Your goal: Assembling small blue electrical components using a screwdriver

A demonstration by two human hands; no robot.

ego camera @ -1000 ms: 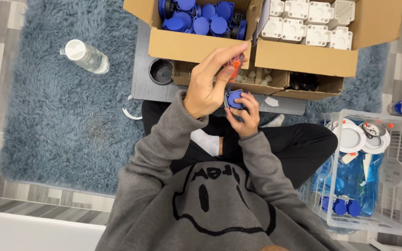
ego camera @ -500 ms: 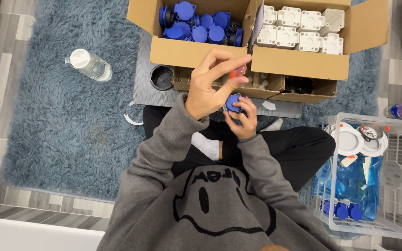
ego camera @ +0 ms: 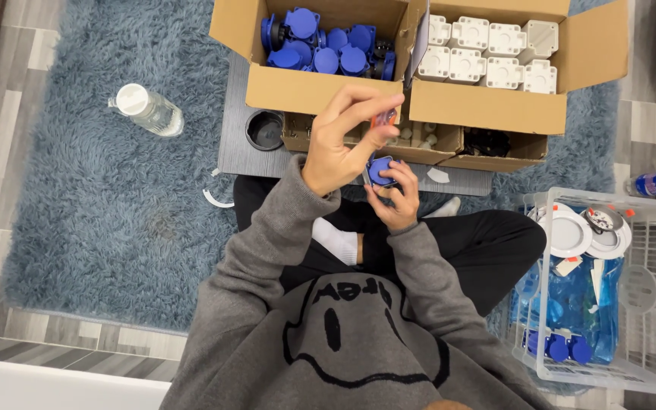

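From the head camera we look down at our two hands above our crossed legs. Our left hand [ego camera: 347, 140] is raised, with its fingers curled and its fingertips pinched on a small orange tool handle [ego camera: 383, 118]. Our right hand [ego camera: 395, 196] sits just below it, closed around a small round blue plastic part [ego camera: 379, 170]. The blue part is between our two hands, just in front of a low grey desk [ego camera: 235, 144].

On the desk stand two open brown cardboard boxes. The left box [ego camera: 309, 89] is full of more blue plastic parts [ego camera: 326, 45]. The right box [ego camera: 487, 102] is full of white square plastic parts [ego camera: 495, 55].

A clear plastic bottle with a white cap [ego camera: 148, 110] lies on the fluffy blue-grey rug [ego camera: 100, 205] at our left. A clear plastic crate [ego camera: 651, 304] with white round pieces and blue bags sits at our right.
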